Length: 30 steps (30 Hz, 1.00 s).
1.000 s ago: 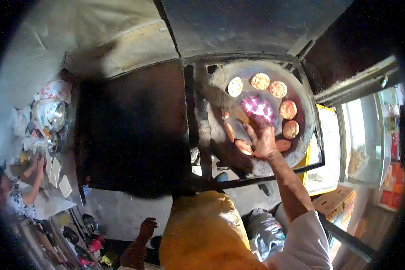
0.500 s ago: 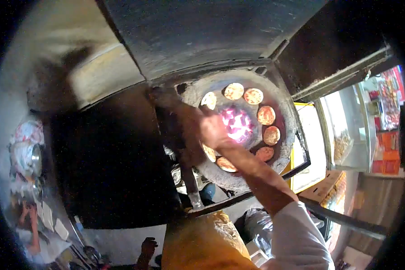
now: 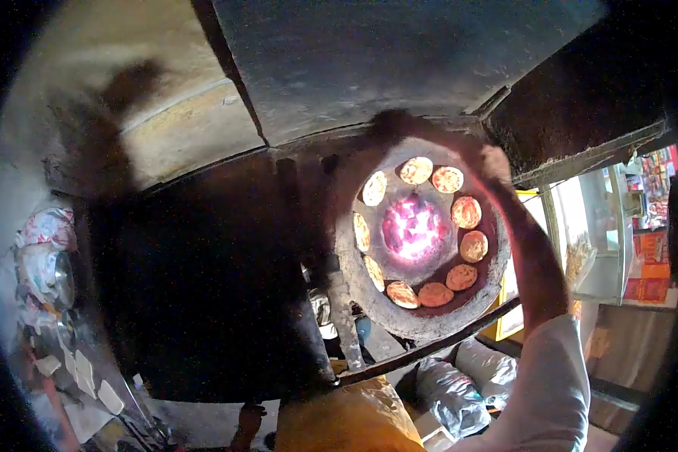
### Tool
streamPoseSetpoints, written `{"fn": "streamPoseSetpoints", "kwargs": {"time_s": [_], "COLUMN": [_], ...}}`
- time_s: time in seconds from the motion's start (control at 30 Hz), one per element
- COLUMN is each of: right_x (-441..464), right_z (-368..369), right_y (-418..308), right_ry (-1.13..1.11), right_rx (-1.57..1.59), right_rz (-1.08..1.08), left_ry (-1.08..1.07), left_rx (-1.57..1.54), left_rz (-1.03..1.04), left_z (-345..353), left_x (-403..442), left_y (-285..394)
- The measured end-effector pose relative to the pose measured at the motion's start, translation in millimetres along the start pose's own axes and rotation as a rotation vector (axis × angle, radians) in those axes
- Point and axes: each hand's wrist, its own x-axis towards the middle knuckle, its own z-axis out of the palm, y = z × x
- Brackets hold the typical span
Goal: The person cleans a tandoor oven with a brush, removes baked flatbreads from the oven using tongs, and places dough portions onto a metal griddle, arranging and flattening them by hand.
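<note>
My right hand (image 3: pixel 496 162), blurred and closed, is above the far right rim of the round clay oven (image 3: pixel 429 324). A dark, smeared shape runs left from this hand along the far rim; I cannot make out what it is. Inside the oven, several round flatbreads (image 3: pixel 448 180) cling to the wall in a ring, browned in patches. Glowing coals (image 3: pixel 414 230) lie at the bottom, in the middle of that ring. Low in the view, my left hand (image 3: pixel 250 422) hangs in shadow by the orange-yellow cloth (image 3: pixel 346 414), its fingers loosely apart and nothing visible in them.
A dark metal bar (image 3: pixel 429 346) crosses in front of the oven, and a dark hood panel (image 3: pixel 369 68) slopes above. Stuffed plastic bags (image 3: pixel 452 392) are below the bar. On the left are flat white pieces (image 3: pixel 84 374) and a steel bowl (image 3: pixel 63 279). Glass shelving (image 3: pixel 606 218) stands to the right.
My right hand has swung from over the oven's left side to its far right rim, uncovering the coals and the left-hand breads. The view has shifted slightly. My left hand stays low.
</note>
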Motion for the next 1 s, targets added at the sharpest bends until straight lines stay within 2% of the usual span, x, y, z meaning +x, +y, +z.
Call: {"fn": "streamPoseSetpoints", "kwargs": {"time_s": [0.07,0.1,0.13,0.2,0.23,0.33,0.37,0.47,0.5,0.57,0.63,0.7,0.73,0.77,0.83,0.87,0.9,0.97,1.0], "right_x": [-9.7,-26.1,-16.5,-39.3,-43.5,-61.5,-68.2,-33.9,-28.3,-15.0,7.2,5.4,0.3,-10.3,-17.2,-24.8,-31.1,-40.8,-36.8], "right_z": [-20.9,-35.4,-11.2,-3.9,-11.5,14.4,9.5,47.1,36.1,30.6,48.3,16.3,8.4,-15.9,-30.5,-55.9,-53.9,-53.2,-40.2], "right_y": [18.6,12.3,69.8,38.8,17.9,-85.7,-110.9,-85.3,-72.4,-17.4,113.8,156.4,173.7,164.4,187.6,165.2,164.4,154.7,162.9], "right_ry": [0.126,0.313,0.421,0.373,0.253,0.328,0.162,0.167,0.159,0.286,0.213,0.078,0.322,0.313,0.352,0.323,0.426,0.467,0.418], "right_rx": [-0.095,-0.173,-0.195,-0.059,-0.263,0.347,0.394,0.336,0.250,0.170,-0.089,-0.151,0.111,0.049,-0.142,-0.008,-0.051,-0.007,-0.113], "right_rz": [0.075,-0.003,-0.003,0.043,-0.286,-0.489,-0.320,-0.417,-0.399,-0.366,-0.244,0.091,0.038,0.139,0.186,0.171,0.159,-0.051,-0.128], "left_ry": [-0.008,-0.012,-0.018,-0.026,-0.029,-0.038,-0.036,-0.023,-0.013,0.004,0.018,0.031,0.033,0.039,0.030,0.029,0.027,0.023,0.022], "left_rx": [0.012,0.026,0.039,0.081,0.101,0.171,0.196,0.250,0.262,0.278,0.292,0.298,0.304,0.310,0.334,0.342,0.351,0.376,0.391], "left_rz": [0.000,-0.001,-0.006,-0.011,-0.012,0.002,0.006,0.015,0.013,0.006,-0.005,-0.018,-0.020,-0.027,-0.024,-0.021,-0.020,-0.018,-0.018], "left_z": [-2.6,-2.6,-0.9,4.0,6.9,19.7,24.8,42.8,48.8,64.0,79.0,94.3,102.1,110.4,124.1,129.2,135.2,146.2,149.9], "left_x": [7.2,12.5,17.7,30.1,35.3,47.6,49.2,49.0,45.9,40.7,33.8,27.6,24.7,21.8,20.3,18.2,16.8,14.5,12.6], "left_y": [1.5,4.7,10.4,23.4,28.9,47.5,53.0,61.5,62.4,61.2,56.1,48.0,44.1,41.6,35.4,36.9,37.4,38.1,40.7]}}
